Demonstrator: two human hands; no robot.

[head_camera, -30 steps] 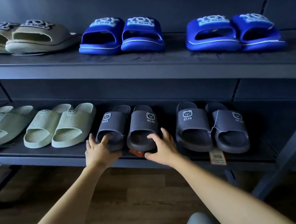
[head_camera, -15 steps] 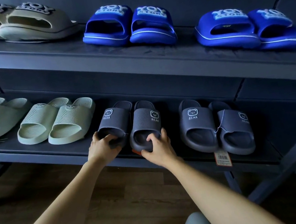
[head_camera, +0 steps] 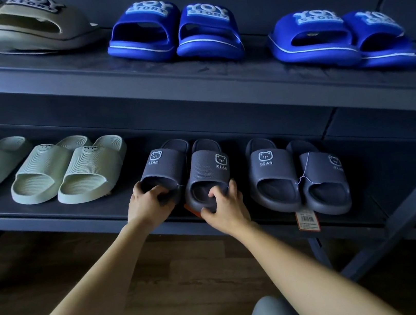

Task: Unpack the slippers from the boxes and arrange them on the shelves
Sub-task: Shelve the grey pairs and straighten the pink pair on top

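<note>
Two dark grey "BEAR" slippers lie side by side on the lower shelf. My left hand grips the toe end of the left grey slipper, thumb on its side and fingers curled into the opening. My right hand grips the toe end of the right grey slipper, fingers hooked into its opening. An orange tag peeks out under that slipper's toe.
A second grey BEAR pair with a hanging price tag lies just right. Pale green slippers lie to the left. The upper shelf holds beige slippers and two blue pairs. A slanted frame bar crosses at right.
Both hands closed from resting at the slippers' toes to gripping them with fingers inside the openings. The view has come closer to the shelf.
</note>
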